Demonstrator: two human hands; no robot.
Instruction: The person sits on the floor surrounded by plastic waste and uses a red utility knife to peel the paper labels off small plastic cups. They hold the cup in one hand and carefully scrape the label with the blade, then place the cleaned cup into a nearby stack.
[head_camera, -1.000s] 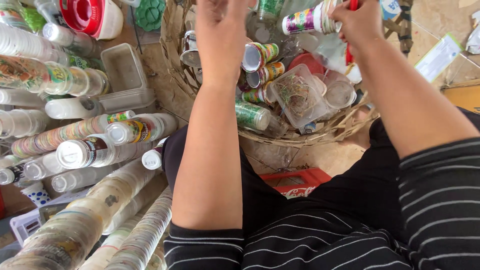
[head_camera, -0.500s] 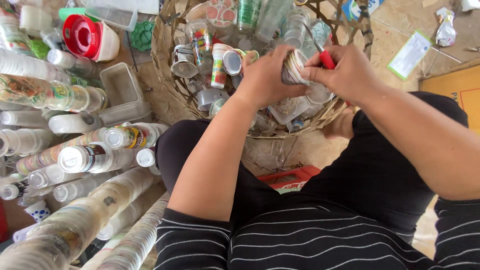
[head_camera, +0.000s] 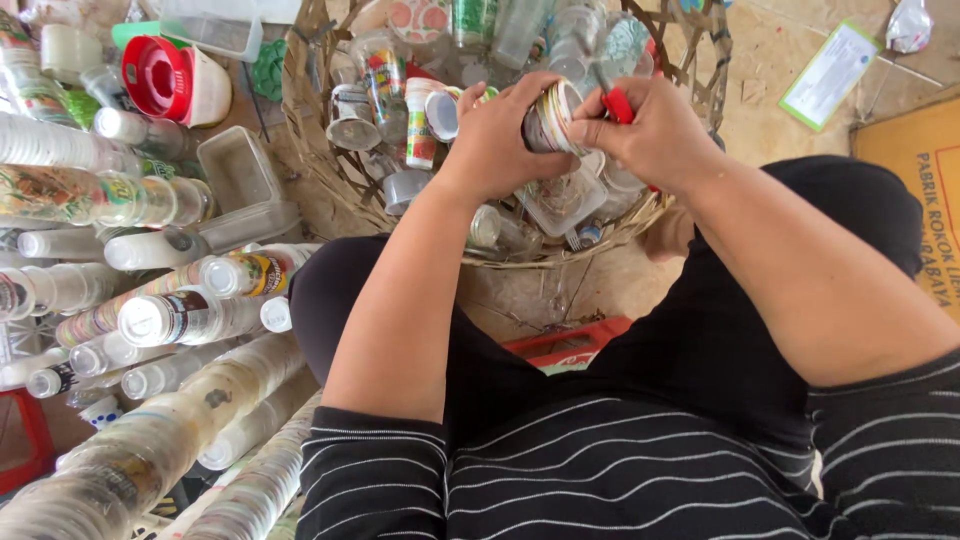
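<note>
Dozens of used plastic cups still fill the woven basket (head_camera: 690, 205) in front of my knees, so most of the work is left. My left hand (head_camera: 500, 140) is closed around one cup (head_camera: 550, 118), held over the basket with its rim toward my right hand (head_camera: 650, 130), which pinches a small red-handled tool (head_camera: 618, 105) at that rim. Long nested cup stacks (head_camera: 150, 440) lie finished on my left.

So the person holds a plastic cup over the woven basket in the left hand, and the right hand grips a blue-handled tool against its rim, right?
Not quite: the head view shows the tool's handle is red, not blue. The left hand does hold the plastic cup over the woven basket, with the right hand at its rim.
</note>
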